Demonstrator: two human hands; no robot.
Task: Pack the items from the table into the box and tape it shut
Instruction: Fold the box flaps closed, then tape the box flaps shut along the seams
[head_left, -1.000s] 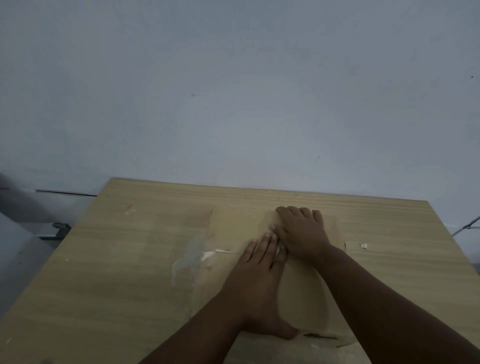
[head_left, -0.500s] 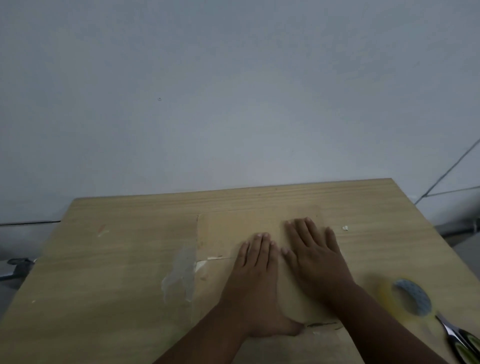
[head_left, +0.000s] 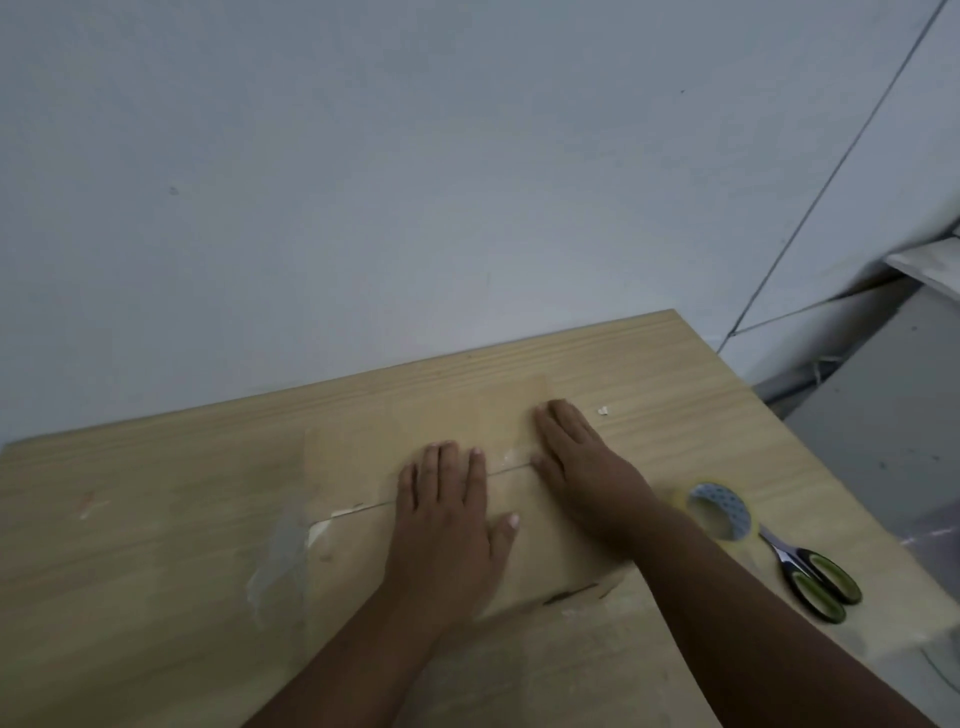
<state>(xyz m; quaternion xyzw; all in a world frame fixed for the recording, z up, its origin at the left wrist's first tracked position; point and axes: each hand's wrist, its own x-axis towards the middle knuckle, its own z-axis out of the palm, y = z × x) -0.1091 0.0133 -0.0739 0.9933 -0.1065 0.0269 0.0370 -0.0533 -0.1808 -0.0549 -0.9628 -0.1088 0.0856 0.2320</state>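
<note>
A brown cardboard box (head_left: 358, 457) lies closed on the wooden table (head_left: 130, 519), its top flaps meeting along a seam with clear tape over it. My left hand (head_left: 447, 519) presses flat on the box top near the middle, fingers straight. My right hand (head_left: 582, 457) lies flat at the box's right end, fingers straight and spread over the seam's end. A loose flap of clear tape (head_left: 280, 561) hangs off the box's left side. A roll of clear tape (head_left: 719, 512) sits on the table just right of my right forearm.
Scissors (head_left: 810, 577) with black and green handles lie right of the tape roll, near the table's right edge. A small white scrap (head_left: 602, 410) sits beyond my right hand. A pale wall stands behind the table; a grey floor drops off to the right.
My right hand has slid rightward along the seam, away from the left hand. The view has swung right, bringing the tape roll and scissors fully into sight.
</note>
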